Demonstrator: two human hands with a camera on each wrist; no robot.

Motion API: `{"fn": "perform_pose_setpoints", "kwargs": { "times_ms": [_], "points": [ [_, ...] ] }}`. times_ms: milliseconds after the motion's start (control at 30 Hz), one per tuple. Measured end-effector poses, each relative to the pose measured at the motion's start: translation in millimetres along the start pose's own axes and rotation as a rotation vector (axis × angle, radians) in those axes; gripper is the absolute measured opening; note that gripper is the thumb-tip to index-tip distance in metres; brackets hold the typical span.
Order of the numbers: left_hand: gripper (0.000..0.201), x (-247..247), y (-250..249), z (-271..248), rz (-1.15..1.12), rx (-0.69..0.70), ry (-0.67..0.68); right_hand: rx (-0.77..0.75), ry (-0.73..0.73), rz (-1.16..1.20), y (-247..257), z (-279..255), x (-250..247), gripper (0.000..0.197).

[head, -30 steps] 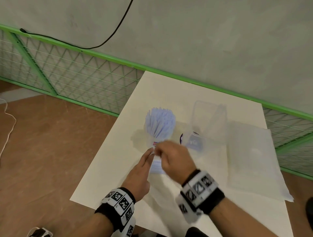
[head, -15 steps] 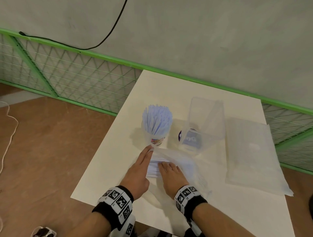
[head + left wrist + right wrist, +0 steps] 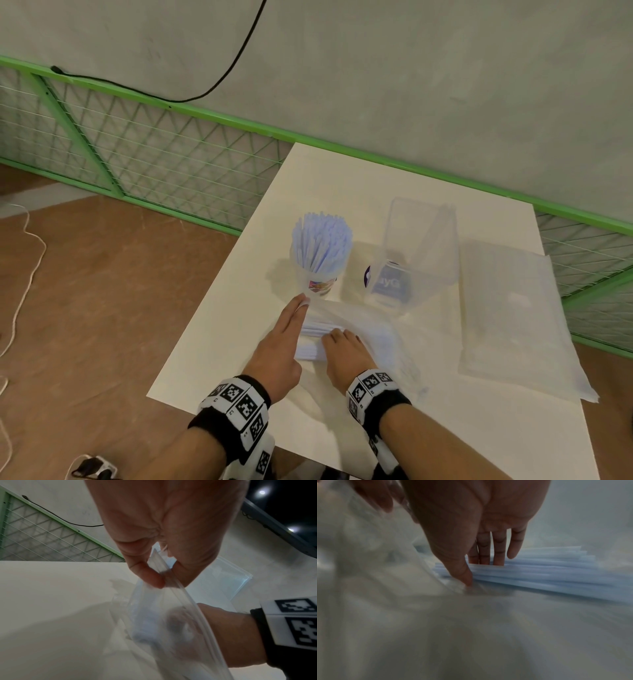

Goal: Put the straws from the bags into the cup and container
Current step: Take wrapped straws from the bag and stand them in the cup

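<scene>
A clear cup (image 3: 320,286) packed with pale blue straws (image 3: 322,240) stands mid-table. To its right stands a tall clear container (image 3: 419,240). In front of them lies a clear zip bag (image 3: 373,329) with a bundle of pale blue straws (image 3: 539,573) inside. My left hand (image 3: 301,305) pinches the bag's zip rim (image 3: 163,566) between thumb and finger and holds the mouth up. My right hand (image 3: 337,337) is inside the bag. Its fingers (image 3: 498,550) reach over the bundle and its thumb sits on the near side, so it holds the straws.
A second flat translucent bag (image 3: 513,325) lies at the table's right side, overhanging the edge. The white table (image 3: 342,178) stands against a green mesh rail (image 3: 154,157) and a grey wall. Cables lie on the brown floor (image 3: 85,308) at left.
My right hand dropped from the bag's mouth near the cup and went into the bag onto the straws. The left hand stayed at the rim.
</scene>
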State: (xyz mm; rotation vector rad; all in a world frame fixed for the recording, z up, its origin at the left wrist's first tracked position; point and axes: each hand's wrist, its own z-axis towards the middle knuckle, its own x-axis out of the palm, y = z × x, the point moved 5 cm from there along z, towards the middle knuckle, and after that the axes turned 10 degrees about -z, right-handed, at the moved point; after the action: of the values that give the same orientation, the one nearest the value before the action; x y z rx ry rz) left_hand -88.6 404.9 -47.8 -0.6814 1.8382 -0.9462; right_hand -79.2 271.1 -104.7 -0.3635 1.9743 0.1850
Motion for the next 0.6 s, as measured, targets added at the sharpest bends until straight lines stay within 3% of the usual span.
{"fn": "perform_pose_setpoints", "kwargs": {
  "times_ms": [433,600],
  "points": [
    [0.103,-2.6,-1.4,8.3,0.005,-0.024,-0.027,-0.079,0.115,-0.15,1.9,-10.3,4.9,0.032],
    [0.102,-3.0,-1.9,7.9,0.028,-0.01,-0.027,-0.059,0.088,0.02,-4.6,-14.4,12.1,0.033]
  ]
}}
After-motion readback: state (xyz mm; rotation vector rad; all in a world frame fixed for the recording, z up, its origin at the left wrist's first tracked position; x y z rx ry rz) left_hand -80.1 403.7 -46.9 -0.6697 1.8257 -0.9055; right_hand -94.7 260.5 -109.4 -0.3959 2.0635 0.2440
